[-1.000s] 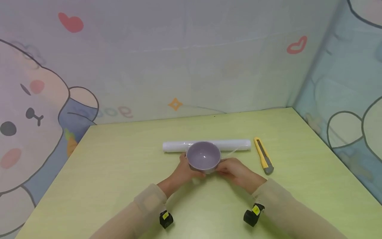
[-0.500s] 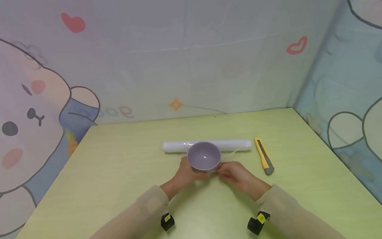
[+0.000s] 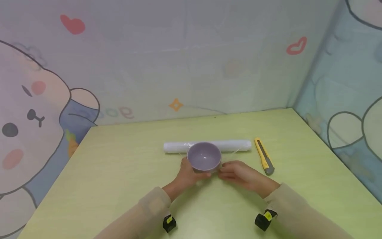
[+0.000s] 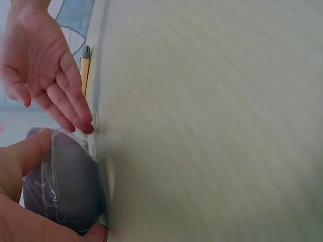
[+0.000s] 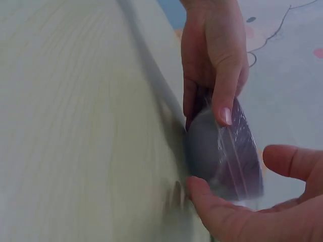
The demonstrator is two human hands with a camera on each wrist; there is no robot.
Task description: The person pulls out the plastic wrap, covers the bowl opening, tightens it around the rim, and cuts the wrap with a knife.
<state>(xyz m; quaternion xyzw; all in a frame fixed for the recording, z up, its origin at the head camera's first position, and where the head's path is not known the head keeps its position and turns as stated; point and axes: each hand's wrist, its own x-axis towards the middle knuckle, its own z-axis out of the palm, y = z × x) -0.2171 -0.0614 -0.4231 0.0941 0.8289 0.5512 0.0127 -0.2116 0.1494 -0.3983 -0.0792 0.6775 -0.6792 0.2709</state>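
Note:
A small purple bowl [image 3: 204,156] is near the middle of the table, in front of a white roll [image 3: 235,145]. Clear plastic film [image 4: 50,176] clings in wrinkles around the bowl's side in both wrist views. My left hand [image 3: 188,174] grips the bowl from the left, its thumb along the near side. Beside the bowl's right side is my right hand [image 3: 243,175]. Its fingers [image 4: 65,96] are extended close to the film; whether they touch it I cannot tell. A thin clear strip shows between the bowl and the roll's right part.
A yellow utility knife [image 3: 264,156] with a grey end lies on the light green table [image 3: 128,156], right of the roll. A printed cloth backdrop [image 3: 143,73] stands behind the table and along its sides.
My right hand has drawn slightly right and toward me, its fingers loosening beside the bowl. The left thumb has slid a little further right along the bowl's near side. The bowl has barely moved.

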